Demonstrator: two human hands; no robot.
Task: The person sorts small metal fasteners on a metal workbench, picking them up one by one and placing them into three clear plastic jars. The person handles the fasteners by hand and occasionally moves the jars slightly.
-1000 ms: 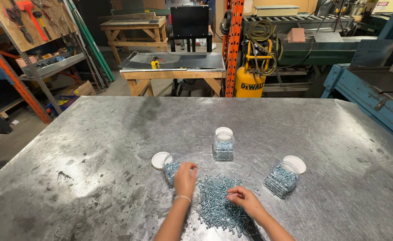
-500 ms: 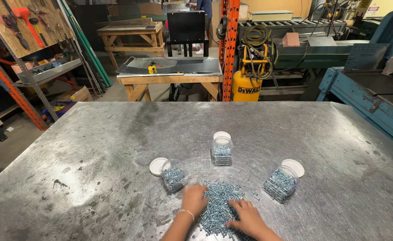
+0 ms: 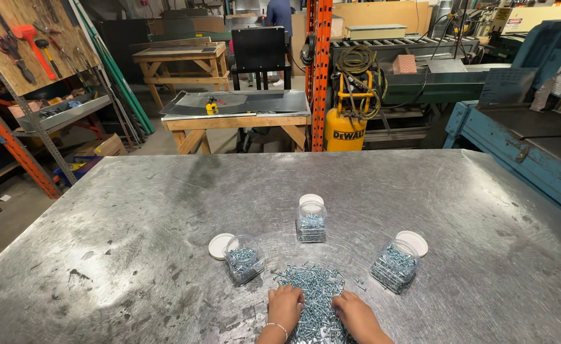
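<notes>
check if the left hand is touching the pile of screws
Touching. The head view shows the left hand resting on the near-left edge of the pile of screws, its fingers overlapping the screws with no bare table between them.

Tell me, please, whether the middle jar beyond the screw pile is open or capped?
Open. The middle jar stands upright, partly filled with screws, and its white lid lies on the metal table just behind it.

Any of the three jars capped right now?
No, all three clear jars stand open on the metal table, each with its white lid lying beside it.
</notes>
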